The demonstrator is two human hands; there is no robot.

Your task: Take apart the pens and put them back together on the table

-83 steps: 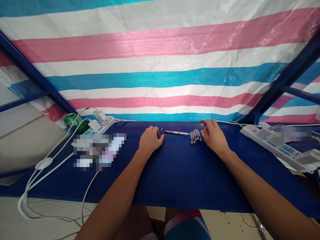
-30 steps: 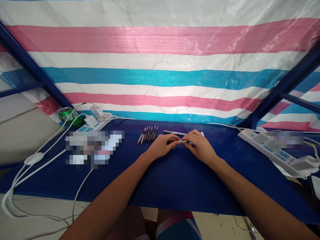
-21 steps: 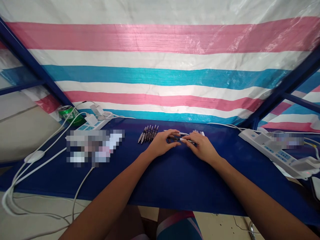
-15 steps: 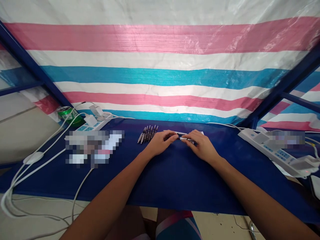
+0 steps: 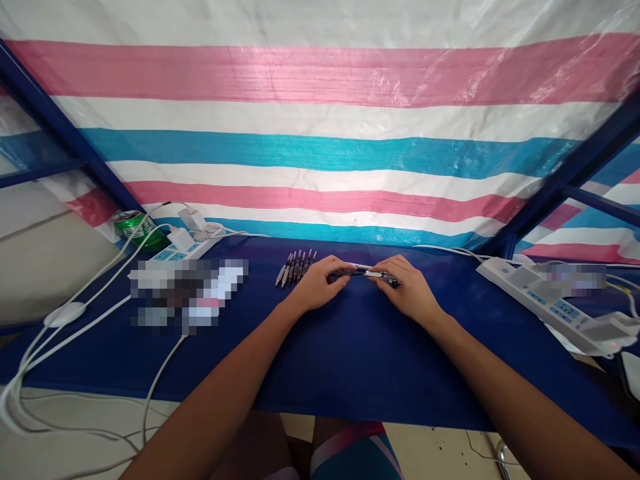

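Blue cloth is covering the surface (image 5: 350,373), and two bare arms are reaching out over it. The left hand (image 5: 320,283) and the right hand (image 5: 407,285) are coming together near the far edge. Both grips are closed, pinching a thin pen (image 5: 367,273) that is dark with a white part. The pen is lying sideways between the two hands. Just beside the left hand, a row of slim pens (image 5: 295,267) is lying side by side on the surface. Far off to the left, a green can (image 5: 134,227) is standing near a white power strip (image 5: 187,245). Another white power strip (image 5: 545,305) is lying on the right. A blurred pile (image 5: 187,293) is sitting left of the hands, and a striped tarp (image 5: 320,153) is hanging behind everything.
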